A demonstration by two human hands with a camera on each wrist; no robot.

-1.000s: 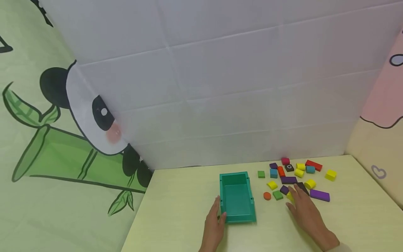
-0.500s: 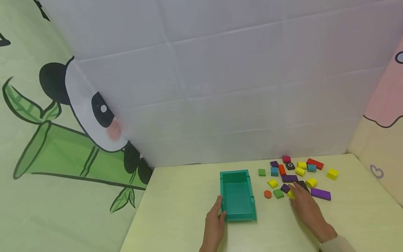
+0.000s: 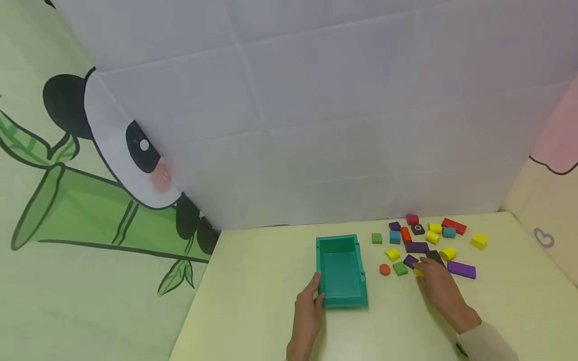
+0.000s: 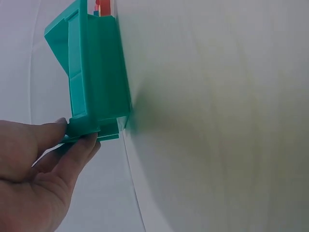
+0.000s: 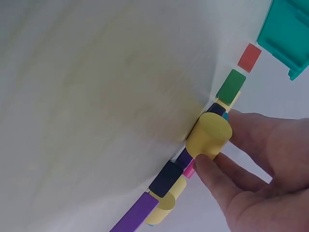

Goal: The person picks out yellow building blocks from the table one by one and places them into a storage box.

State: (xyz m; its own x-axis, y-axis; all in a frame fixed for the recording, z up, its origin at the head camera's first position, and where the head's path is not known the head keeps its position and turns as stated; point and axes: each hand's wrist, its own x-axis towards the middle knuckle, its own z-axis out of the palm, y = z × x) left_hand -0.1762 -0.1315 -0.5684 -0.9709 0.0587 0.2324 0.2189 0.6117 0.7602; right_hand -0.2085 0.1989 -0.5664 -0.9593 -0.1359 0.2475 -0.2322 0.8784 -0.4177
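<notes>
A pale cloth [image 3: 316,125] hangs behind the bench [image 3: 244,301], with a panda print [image 3: 106,120] at its left. On the bench stands one teal tray [image 3: 345,304], open side up, and to its right lies a loose spread of blocks, twenty visible.

The left hand [image 3: 307,313] is at the tray's near left corner, its thumb and fingers clamped on the rim. The right hand [image 3: 441,290] is at the near edge of the spread, fingers pressed on opposite sides of one yellow cylinder [image 5: 208,134]; I cannot tell whether that is off the bench.

The rest count as four purple blocks [image 3: 461,269], one red bar [image 3: 453,226], two black blocks [image 3: 435,257], five more yellow blocks [image 3: 478,240], one red-orange cylinder [image 3: 406,234], two blue blocks [image 3: 395,237], two green blocks [image 3: 400,268], one pink block [image 3: 412,219] and one orange disc [image 3: 385,269].

Between right hand and tray lie a green block and the disc; a small purple block and a black one crowd the fingers.
</notes>
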